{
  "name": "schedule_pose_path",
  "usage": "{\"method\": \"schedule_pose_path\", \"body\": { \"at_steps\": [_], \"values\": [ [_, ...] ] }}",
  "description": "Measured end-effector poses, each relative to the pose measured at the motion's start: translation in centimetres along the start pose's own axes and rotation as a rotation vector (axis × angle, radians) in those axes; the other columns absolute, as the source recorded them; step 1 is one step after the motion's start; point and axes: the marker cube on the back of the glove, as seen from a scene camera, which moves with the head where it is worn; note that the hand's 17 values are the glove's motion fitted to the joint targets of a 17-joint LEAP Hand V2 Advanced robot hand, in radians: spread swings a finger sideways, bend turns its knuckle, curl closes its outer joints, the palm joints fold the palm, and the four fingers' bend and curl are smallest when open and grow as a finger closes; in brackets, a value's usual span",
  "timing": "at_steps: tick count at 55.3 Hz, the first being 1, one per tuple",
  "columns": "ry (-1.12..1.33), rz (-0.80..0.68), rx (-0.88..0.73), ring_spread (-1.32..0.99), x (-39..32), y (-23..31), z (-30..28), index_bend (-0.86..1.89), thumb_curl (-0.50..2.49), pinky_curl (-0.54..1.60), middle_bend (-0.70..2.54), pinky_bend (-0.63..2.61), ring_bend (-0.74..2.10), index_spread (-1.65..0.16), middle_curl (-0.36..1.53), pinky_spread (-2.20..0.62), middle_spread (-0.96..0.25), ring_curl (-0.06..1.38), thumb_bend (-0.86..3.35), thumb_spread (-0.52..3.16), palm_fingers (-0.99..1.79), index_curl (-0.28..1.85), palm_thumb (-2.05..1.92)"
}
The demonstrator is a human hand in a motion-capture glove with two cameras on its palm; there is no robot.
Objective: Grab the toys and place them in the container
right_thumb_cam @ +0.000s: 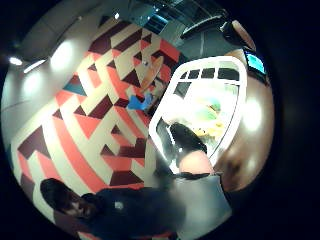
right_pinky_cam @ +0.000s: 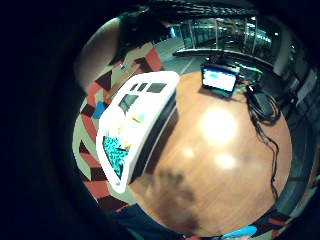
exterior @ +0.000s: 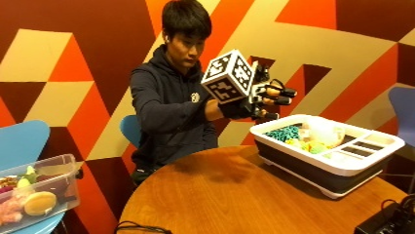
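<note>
Black-gloved right hand (exterior: 259, 103) raised above near-left end of white container (exterior: 363, 163) with toys (exterior: 305, 140) on round wooden table (exterior: 227, 200); fingers loosely spread, holding nothing.

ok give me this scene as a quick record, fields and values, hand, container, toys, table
hand: gloved right hand raised above the near end of the container, fingers loosely extended, nothing visibly held
container: white-rimmed dark bin on the round wooden table, at its right side
toys in container: teal toy and yellow-green toys piled at the end under the hand
table surface: no toys visible on the wood
other: clear tub holding assorted items on a blue chair at left; black device at the table's edge
</note>
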Motion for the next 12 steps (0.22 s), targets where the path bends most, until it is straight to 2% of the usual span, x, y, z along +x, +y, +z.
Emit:
{"method": "schedule_pose_path", "body": {
  "at_steps": [12],
  "values": [
    [0.028, 0.056, 0.087, -0.02, 3.3, 3.3, -3.8, 0.55, 0.39, 0.36, 0.18, 0.55, 0.14, -0.15, 0.34, 0.06, 0.02, 0.10, -0.02, 1.29, -0.06, 0.51, 0.27]
  ]
}}
